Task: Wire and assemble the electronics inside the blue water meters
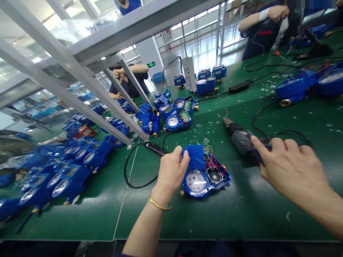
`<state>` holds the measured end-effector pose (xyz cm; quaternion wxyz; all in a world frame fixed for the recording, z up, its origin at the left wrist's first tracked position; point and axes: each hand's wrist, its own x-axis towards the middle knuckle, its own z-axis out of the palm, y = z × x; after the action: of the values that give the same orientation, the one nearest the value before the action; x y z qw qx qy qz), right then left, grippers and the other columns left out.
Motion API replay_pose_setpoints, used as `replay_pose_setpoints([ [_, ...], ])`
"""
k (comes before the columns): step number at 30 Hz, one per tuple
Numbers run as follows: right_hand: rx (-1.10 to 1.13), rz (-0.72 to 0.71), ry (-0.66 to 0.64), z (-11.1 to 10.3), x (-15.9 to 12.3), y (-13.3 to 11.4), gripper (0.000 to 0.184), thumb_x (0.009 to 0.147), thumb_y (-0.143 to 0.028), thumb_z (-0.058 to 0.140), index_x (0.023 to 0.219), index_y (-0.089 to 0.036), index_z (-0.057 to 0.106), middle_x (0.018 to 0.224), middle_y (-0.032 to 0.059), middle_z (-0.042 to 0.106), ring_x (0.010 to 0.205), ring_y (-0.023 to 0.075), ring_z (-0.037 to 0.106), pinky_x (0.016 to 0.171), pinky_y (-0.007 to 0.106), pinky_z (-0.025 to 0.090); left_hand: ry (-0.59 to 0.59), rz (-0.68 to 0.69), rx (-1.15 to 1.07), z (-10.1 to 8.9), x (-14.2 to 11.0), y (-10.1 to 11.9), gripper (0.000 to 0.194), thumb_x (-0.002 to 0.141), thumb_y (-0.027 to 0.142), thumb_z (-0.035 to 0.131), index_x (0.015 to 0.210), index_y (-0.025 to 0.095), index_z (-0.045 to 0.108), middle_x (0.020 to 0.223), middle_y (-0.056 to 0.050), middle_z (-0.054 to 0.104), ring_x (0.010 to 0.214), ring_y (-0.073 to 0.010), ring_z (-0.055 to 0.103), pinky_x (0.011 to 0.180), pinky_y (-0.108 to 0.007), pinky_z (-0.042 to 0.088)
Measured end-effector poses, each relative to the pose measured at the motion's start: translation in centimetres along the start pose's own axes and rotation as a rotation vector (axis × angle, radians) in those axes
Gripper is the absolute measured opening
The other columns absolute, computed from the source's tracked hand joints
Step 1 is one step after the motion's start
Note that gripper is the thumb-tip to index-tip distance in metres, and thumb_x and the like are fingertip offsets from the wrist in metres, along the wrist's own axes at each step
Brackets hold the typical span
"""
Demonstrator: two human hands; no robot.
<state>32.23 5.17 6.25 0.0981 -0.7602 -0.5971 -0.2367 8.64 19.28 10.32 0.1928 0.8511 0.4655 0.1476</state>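
Note:
An opened blue water meter point(195, 184) lies on the green table in front of me, its round dial facing up. Red, white and yellow wires point(211, 160) spill from its open compartment, beside a dark round part. My left hand point(173, 169) is closed at the meter's left side, fingers pinching the edge of its raised blue lid point(195, 155). To the right, my right hand point(292, 167) wraps round the handle of a dark heat gun point(242, 139), whose nozzle points up and left. The handle is partly hidden by the fingers.
A black pen-shaped tool point(155, 148) with a looping cable lies behind my left hand. More blue meters point(173, 121) stand farther back, and rows of them point(61, 182) fill the left. Slanted grey frame bars point(107, 103) rise at left. Other people point(264, 32) work across the table.

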Motion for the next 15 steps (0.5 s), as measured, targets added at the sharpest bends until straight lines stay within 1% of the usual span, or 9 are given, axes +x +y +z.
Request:
replay_pose_setpoints([
  [1,-0.091,0.006,-0.046,-0.2,-0.3,0.1,0.048,0.088,-0.022,0.045,0.133,-0.008,0.056,0.08,0.0174,0.059,0.071,0.0318,0.054,0.056,0.041,0.04,0.0,-0.017,-0.034,-0.1,-0.2,-0.1,0.033,0.096,0.036,0.039,0.067,0.023,0.035,0.051,0.007,0.046,0.053,-0.0124,0.061,0.053,-0.022,0.033],
  [2,-0.117,0.025,-0.077,-0.3,-0.7,0.0,0.049,0.088,-0.021,0.045,0.134,-0.007,0.055,0.081,0.0185,0.059,0.071,0.0319,0.054,0.056,0.042,0.04,0.001,-0.038,-0.066,-0.1,-0.4,-0.1,0.033,0.096,0.037,0.039,0.067,0.023,0.035,0.051,0.007,0.046,0.053,-0.0123,0.062,0.053,-0.022,0.034],
  [3,-0.092,0.052,-0.098,-0.5,-1.0,-0.3,0.05,0.088,-0.021,0.045,0.136,-0.007,0.052,0.084,0.019,0.061,0.072,0.0319,0.055,0.057,0.042,0.042,0.0,-0.061,-0.097,-0.2,-0.7,-0.2,0.033,0.096,0.039,0.04,0.067,0.022,0.036,0.051,0.007,0.046,0.053,-0.0121,0.064,0.053,-0.021,0.035],
  [4,-0.021,0.079,-0.118,-0.5,-1.3,-0.8,0.051,0.089,-0.023,0.046,0.137,-0.007,0.05,0.088,0.0189,0.062,0.074,0.032,0.057,0.057,0.042,0.044,-0.001,-0.085,-0.127,-0.2,-1.0,-0.3,0.033,0.096,0.04,0.04,0.068,0.022,0.036,0.052,0.007,0.048,0.054,-0.012,0.064,0.052,-0.021,0.036],
  [6,0.247,0.124,-0.15,-0.5,-1.8,-2.2,0.049,0.09,-0.03,0.048,0.134,-0.011,0.051,0.096,0.0173,0.064,0.08,0.0314,0.062,0.061,0.042,0.05,-0.006,-0.131,-0.188,-0.2,-1.7,-0.6,0.033,0.095,0.042,0.041,0.069,0.022,0.038,0.056,0.007,0.051,0.056,-0.0119,0.066,0.051,-0.02,0.037],
  [8,0.614,0.143,-0.206,-0.6,-2.2,-3.8,0.043,0.091,-0.036,0.048,0.129,-0.016,0.053,0.107,0.0137,0.066,0.089,0.0274,0.066,0.07,0.04,0.056,-0.003,-0.178,-0.25,-0.2,-2.5,-0.9,0.033,0.095,0.044,0.043,0.07,0.022,0.038,0.059,0.006,0.054,0.057,-0.012,0.066,0.05,-0.02,0.04],
  [10,0.912,0.157,-0.259,-0.8,-2.7,-5.5,0.04,0.093,-0.042,0.047,0.125,-0.019,0.053,0.115,0.011,0.067,0.099,0.0236,0.067,0.08,0.036,0.057,0.005,-0.239,-0.3,-0.1,-3.5,-1.1,0.033,0.095,0.045,0.044,0.07,0.023,0.038,0.061,0.005,0.056,0.057,-0.0126,0.065,0.051,-0.021,0.044],
  [12,1.05,0.169,-0.282,-1.2,-3.2,-7.1,0.04,0.094,-0.044,0.046,0.124,-0.019,0.053,0.118,0.0111,0.067,0.103,0.023,0.067,0.084,0.036,0.057,0.014,-0.31,-0.363,0.1,-4.7,-1.2,0.031,0.094,0.044,0.045,0.072,0.023,0.04,0.062,0.005,0.058,0.058,-0.0131,0.065,0.055,-0.022,0.049],
  [15,1.106,0.152,-0.272,-1.6,-3.7,-8.6,0.037,0.095,-0.039,0.044,0.124,-0.018,0.051,0.117,0.0116,0.067,0.102,0.0219,0.068,0.084,0.036,0.058,0.039,-0.409,-0.48,0.8,-6.4,-0.9,0.028,0.092,0.044,0.049,0.075,0.023,0.041,0.061,0.005,0.057,0.057,-0.0132,0.064,0.058,-0.025,0.054],
])
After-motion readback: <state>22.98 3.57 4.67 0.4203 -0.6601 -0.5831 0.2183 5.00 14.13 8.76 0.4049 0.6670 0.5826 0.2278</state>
